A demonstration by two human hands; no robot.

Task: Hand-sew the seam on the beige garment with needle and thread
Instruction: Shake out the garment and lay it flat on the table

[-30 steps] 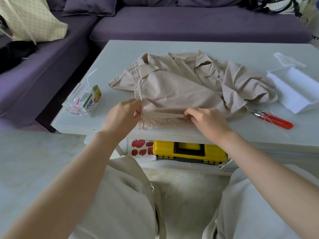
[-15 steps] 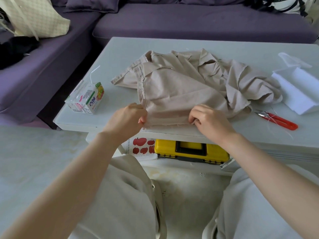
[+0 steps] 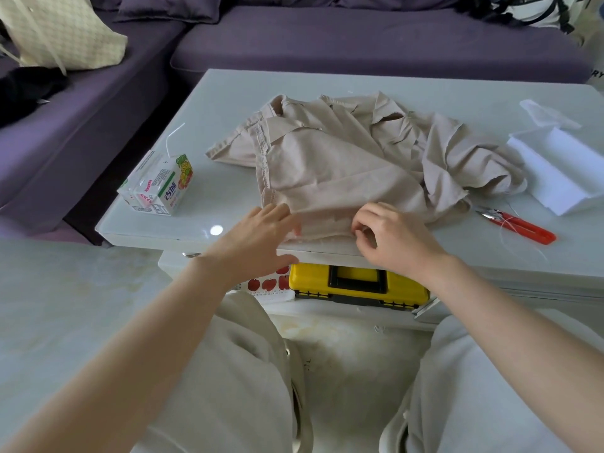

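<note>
The beige garment [image 3: 327, 165] is lying crumpled on the pale table [image 3: 228, 103], its near hem reaching the front edge between the two hands. The left hand [image 3: 258, 240] is resting on the hem's left corner with fingers stretched nearly straight, gripping nothing. The right hand [image 3: 395, 237] is curling its fingers and pinching the hem farther right, though I cannot tell whether a needle is in that pinch. A juice carton [image 3: 160, 186] is sitting left of the cloth, red snips [image 3: 519, 223] and a white box [image 3: 562, 171] are lying to its right, and a yellow case [image 3: 356, 282] is sitting on the shelf beneath.
</note>
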